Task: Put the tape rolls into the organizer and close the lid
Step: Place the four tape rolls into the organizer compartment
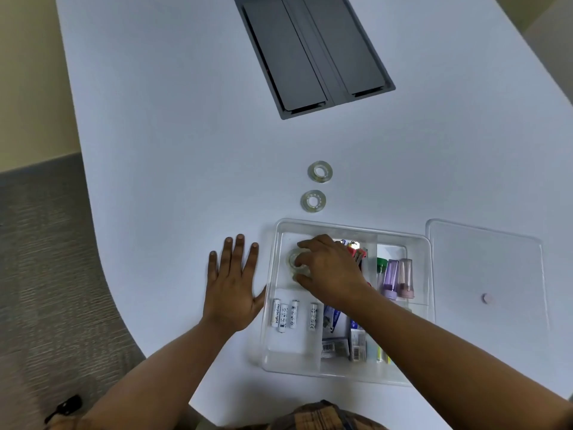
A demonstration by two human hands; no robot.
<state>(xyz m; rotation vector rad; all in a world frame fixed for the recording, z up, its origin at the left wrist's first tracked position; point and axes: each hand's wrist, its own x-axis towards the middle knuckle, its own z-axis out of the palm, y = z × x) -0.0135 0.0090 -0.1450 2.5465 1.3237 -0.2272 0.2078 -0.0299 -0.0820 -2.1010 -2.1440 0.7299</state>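
Note:
A clear plastic organizer (347,226) sits on the white table near me, its lid off. My right hand (328,271) reaches into its far left compartment, fingers closed around a clear tape roll (293,259) that rests at the compartment floor. Two more clear tape rolls lie flat on the table beyond the organizer, one nearer (313,201) and one farther (320,171). My left hand (232,283) lies flat on the table, fingers spread, its thumb against the organizer's left wall. The clear lid (483,271) lies flat to the right of the organizer.
Several white batteries (291,315) fill the near left compartment; boxes, markers and small purple and pink containers (398,279) fill the others. A grey cable hatch (313,51) is set in the table farther back. The table's curved edge runs along the left.

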